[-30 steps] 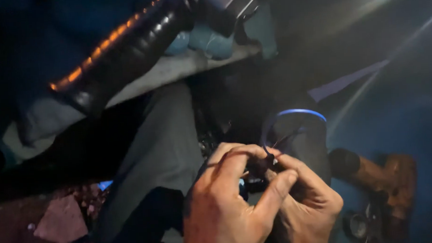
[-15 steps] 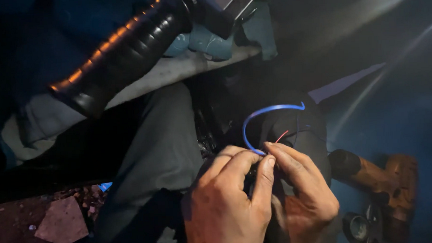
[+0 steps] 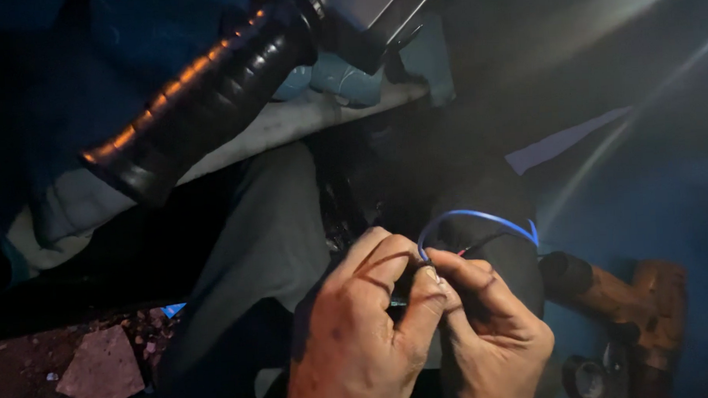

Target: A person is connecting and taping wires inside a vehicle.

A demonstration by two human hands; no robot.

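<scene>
Roadside motorbike repair spot: handlebar grip [image 3: 201, 102], dirt ground [image 3: 30, 359], rusty footpeg [image 3: 608, 292].

Above us we see a black ribbed handlebar grip [image 3: 201, 94] slanting down to the left, with a grey metal housing [image 3: 379, 18] at its upper end. Lower right, a rusty brown metal part [image 3: 648, 306] sits in shadow. Lower left, a flat stone [image 3: 101, 369] lies on reddish ground [image 3: 22, 367] among small rubble.
</scene>
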